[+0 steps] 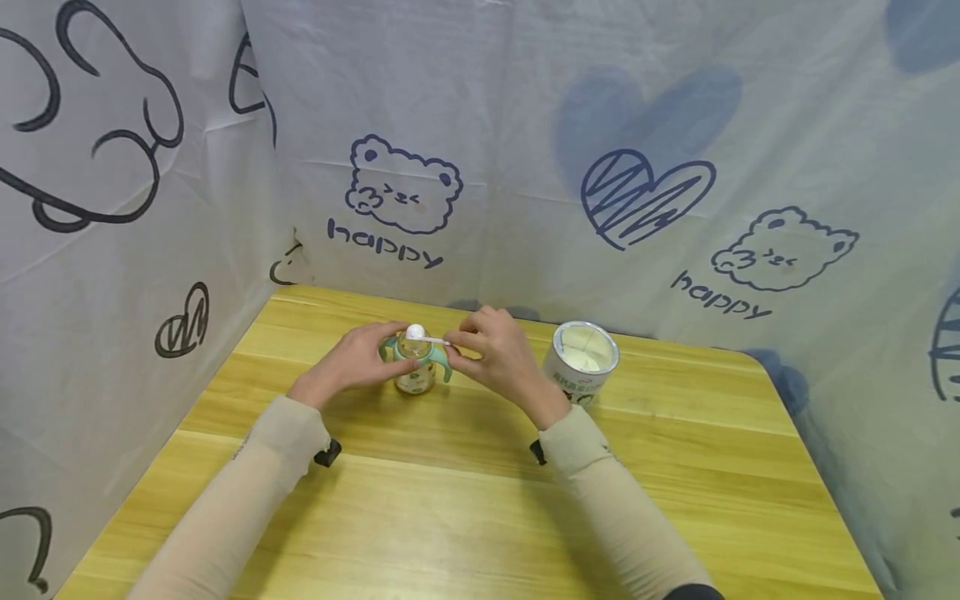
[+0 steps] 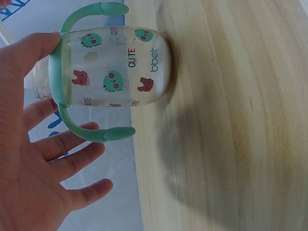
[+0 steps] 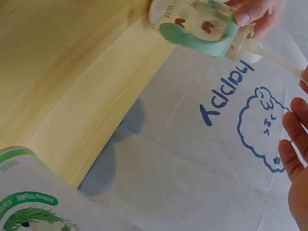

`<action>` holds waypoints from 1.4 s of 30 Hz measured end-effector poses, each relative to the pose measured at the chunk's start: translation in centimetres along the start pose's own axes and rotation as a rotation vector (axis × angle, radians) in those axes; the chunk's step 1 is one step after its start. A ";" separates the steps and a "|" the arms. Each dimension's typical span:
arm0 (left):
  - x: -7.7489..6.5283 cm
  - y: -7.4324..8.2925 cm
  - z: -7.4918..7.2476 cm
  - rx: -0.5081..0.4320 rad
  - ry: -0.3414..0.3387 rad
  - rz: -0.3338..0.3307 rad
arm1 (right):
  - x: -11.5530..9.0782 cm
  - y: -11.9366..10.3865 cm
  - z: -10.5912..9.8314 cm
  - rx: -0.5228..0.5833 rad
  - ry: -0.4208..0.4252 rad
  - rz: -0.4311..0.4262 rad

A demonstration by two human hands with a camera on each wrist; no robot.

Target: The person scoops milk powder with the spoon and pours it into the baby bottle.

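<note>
A clear baby bottle (image 1: 415,382) with two mint-green handles stands uncapped on the table, its side printed with small cartoon figures (image 2: 113,81). My left hand (image 1: 356,358) grips it at the green collar between thumb and forefinger; the other fingers spread loosely past a handle in the left wrist view. Between thumb and fingertips, my right hand (image 1: 498,350) pinches the thin handle of a white scoop (image 1: 416,332). White powder heaps in the scoop's bowl, which is right over the bottle's mouth. Pale contents show inside the bottle.
An open white tin (image 1: 564,375) of pale powder stands right of the bottle, close behind my right wrist. Its printed green label (image 3: 33,198) shows in the right wrist view. A printed cloth (image 1: 510,208) hangs along the back edge of the wooden table (image 1: 450,508).
</note>
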State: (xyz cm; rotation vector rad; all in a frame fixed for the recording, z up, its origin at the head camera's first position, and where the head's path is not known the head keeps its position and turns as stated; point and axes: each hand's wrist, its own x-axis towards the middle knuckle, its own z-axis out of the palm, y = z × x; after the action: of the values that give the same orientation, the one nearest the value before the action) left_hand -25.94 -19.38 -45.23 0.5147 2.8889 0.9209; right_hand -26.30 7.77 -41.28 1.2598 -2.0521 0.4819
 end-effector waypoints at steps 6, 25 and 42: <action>0.0 -0.1 0.1 0.010 0.004 0.003 | -0.2 -0.1 0.1 0.003 0.025 -0.016; 0.0 -0.1 0.3 0.019 0.007 0.007 | -0.4 -0.2 0.3 0.086 0.045 0.065; -0.2 0.2 0.1 0.009 -0.003 -0.012 | -0.5 -0.7 0.6 0.329 0.084 0.360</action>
State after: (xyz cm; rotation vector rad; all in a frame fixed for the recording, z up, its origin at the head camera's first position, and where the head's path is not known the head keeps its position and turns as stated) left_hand -25.68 -19.18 -45.20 0.4990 2.8918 0.9057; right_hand -25.77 7.40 -42.13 1.0230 -2.1952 1.0563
